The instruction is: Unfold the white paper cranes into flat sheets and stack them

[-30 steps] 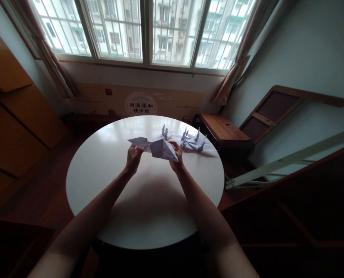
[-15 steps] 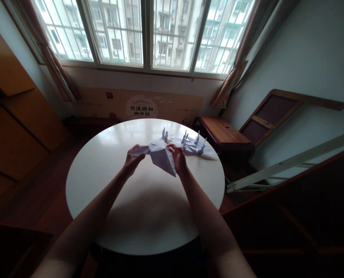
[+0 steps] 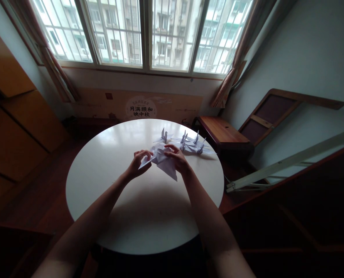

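Note:
Between my hands, above the white round table [image 3: 102, 200], is a folded sheet of white paper [image 3: 166, 166] with a broad pointed flap hanging toward me. My left hand [image 3: 139, 164] pinches a narrow folded end of it on the left. On the other side, my right hand [image 3: 177, 157] grips its upper right part, thumb and fingers closed on the paper. Just beyond stands a white paper crane [image 3: 164, 136]. Several more paper cranes [image 3: 193, 143] are grouped to the right of my right hand, their necks and tails pointing up.
A low wooden bench [image 3: 224, 129] stands behind the table at the right. Farther right, a pale metal frame [image 3: 276, 166] leans near the wall. Wooden cabinets [image 3: 21, 127] are at the left, and a barred window [image 3: 143, 34] is ahead.
My left hand has moved slightly right and down, bending the narrow paper end toward me. The right hand's fingers now reach farther over the paper. The standing cranes have stayed put.

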{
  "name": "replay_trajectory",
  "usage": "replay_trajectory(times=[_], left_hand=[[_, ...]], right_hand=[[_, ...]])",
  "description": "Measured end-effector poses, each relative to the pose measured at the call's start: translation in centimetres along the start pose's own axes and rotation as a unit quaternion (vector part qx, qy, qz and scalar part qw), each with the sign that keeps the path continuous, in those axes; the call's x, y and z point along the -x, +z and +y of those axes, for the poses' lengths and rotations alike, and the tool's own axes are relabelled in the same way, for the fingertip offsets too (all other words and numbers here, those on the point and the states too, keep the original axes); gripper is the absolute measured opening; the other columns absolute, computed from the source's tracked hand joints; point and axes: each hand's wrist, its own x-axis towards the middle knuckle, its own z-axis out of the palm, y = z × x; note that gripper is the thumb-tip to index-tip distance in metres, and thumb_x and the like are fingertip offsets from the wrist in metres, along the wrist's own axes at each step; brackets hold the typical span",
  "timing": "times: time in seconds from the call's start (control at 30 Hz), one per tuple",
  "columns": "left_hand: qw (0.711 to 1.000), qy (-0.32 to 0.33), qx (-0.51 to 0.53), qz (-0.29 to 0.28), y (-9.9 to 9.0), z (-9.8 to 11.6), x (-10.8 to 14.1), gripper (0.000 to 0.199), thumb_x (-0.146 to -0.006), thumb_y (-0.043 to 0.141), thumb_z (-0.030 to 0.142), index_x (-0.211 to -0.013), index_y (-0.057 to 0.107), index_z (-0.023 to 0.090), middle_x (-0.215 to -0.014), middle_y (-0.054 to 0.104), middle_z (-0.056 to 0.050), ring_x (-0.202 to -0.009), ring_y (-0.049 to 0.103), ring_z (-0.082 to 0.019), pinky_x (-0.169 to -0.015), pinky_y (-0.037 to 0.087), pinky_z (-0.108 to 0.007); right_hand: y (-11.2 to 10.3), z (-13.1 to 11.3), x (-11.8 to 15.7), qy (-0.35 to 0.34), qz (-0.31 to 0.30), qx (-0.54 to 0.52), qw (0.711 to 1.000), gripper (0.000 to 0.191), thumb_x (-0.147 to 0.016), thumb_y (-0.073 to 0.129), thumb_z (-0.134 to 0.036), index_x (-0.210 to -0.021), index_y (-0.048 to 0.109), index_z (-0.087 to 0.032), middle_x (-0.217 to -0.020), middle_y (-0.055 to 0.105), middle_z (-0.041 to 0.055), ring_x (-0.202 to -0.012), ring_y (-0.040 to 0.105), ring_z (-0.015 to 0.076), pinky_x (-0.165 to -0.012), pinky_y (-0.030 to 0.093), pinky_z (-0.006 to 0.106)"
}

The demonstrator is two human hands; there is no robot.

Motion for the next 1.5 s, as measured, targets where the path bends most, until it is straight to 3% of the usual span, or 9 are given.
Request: replay_trajectory(times=[0.2,0.4,0.57,0.8,1.03,1.23,1.33,1.43,1.5], left_hand=[[0.997,-0.023,0.071,0.027,0.2,0.5,0.1,0.027,-0.079,0.065,0.04,-0.071,0.05,0.019,-0.1,0.069,-0.009,-0.092,0.062,-0.023,-0.085,0.043,-0.036],[0.99,-0.032,0.123,0.056,0.5,0.6,-0.1,0.033,-0.08,0.066,0.041,-0.064,0.048,0.018,-0.099,0.069,-0.011,-0.092,0.063,-0.023,-0.081,0.046,-0.034],[0.996,0.01,0.037,0.08,0.5,0.4,-0.1,0.022,-0.076,0.07,0.033,-0.085,0.057,0.018,-0.09,0.069,-0.007,-0.084,0.064,-0.02,-0.087,0.044,-0.038],[0.995,-0.007,0.032,0.09,0.4,-0.1,-0.5,0.045,-0.075,0.072,0.034,-0.113,0.057,0.018,-0.085,0.07,-0.004,-0.076,0.065,-0.018,-0.079,0.048,-0.033],[0.994,-0.026,0.026,0.099,0.3,-0.5,-0.7,0.028,-0.082,0.064,0.044,-0.079,0.069,0.017,-0.075,0.07,-0.006,-0.071,0.065,-0.02,-0.069,0.049,-0.032],[0.993,0.012,0.019,0.115,0.4,-0.7,-0.8,0.024,-0.082,0.065,0.039,-0.084,0.07,0.015,-0.078,0.072,-0.008,-0.069,0.064,-0.019,-0.067,0.049,-0.031],[0.993,0.02,0.026,0.11,0.4,-0.9,-0.8,0.021,-0.08,0.066,0.036,-0.083,0.07,0.016,-0.076,0.071,-0.006,-0.068,0.063,-0.018,-0.064,0.048,-0.029],[0.995,0.013,0.03,0.095,0.3,-1.0,-0.8,0.018,-0.079,0.065,0.033,-0.084,0.071,0.016,-0.076,0.071,-0.006,-0.068,0.062,-0.018,-0.064,0.048,-0.029],[0.996,0.005,0.021,0.087,0.3,-1.0,-0.8,0.018,-0.078,0.065,0.032,-0.084,0.071,0.016,-0.075,0.07,-0.006,-0.067,0.062,-0.018,-0.066,0.048,-0.03]], right_hand=[[-0.1,-0.2,0.1,-0.017,-0.017,-0.014,1.0,0.04,-0.06,0.08,-0.019,-0.098,0.068,-0.023,-0.079,0.07,-0.0013,-0.064,0.062,0.0129,-0.057,0.048,0.022],[0.0,-0.3,0.3,-0.019,-0.024,-0.016,0.999,0.042,-0.061,0.078,-0.018,-0.102,0.069,-0.023,-0.084,0.071,-0.001,-0.068,0.063,0.0129,-0.061,0.05,0.023],[-0.2,-0.2,0.2,-0.022,-0.031,-0.023,0.999,0.042,-0.062,0.078,-0.018,-0.103,0.069,-0.024,-0.087,0.072,-0.0012,-0.069,0.063,0.0121,-0.061,0.051,0.022],[-0.4,-0.3,0.2,-0.023,-0.021,-0.021,0.999,0.046,-0.06,0.079,-0.017,-0.105,0.069,-0.025,-0.092,0.072,0.0001,-0.073,0.064,0.0145,-0.064,0.052,0.025],[-0.2,-0.7,0.5,-0.035,0.0,-0.006,0.999,0.05,-0.058,0.08,-0.019,-0.107,0.07,-0.027,-0.096,0.072,0.0003,-0.07,0.063,0.0143,-0.061,0.051,0.025],[-0.2,-0.3,0.1,-0.059,0.026,0.088,0.994,0.045,-0.064,0.077,-0.03,-0.108,0.07,-0.025,-0.098,0.071,0.0028,-0.079,0.064,0.0191,-0.072,0.052,0.032],[-0.4,0.3,-0.4,-0.131,0.09,0.24,0.958,0.037,-0.07,0.07,-0.035,-0.105,0.071,-0.023,-0.11,0.067,0.0067,-0.094,0.062,0.0236,-0.085,0.05,0.04],[-0.2,0.6,-0.5,-0.236,0.165,0.411,0.865,0.031,-0.073,0.067,-0.031,-0.103,0.072,-0.023,-0.125,0.057,0.0096,-0.112,0.054,0.0274,-0.1,0.04,0.046],[0.2,0.6,-0.2,-0.295,0.155,0.479,0.812,0.03,-0.078,0.064,-0.027,-0.106,0.072,-0.024,-0.125,0.055,0.0094,-0.119,0.048,0.0275,-0.106,0.033,0.047]])
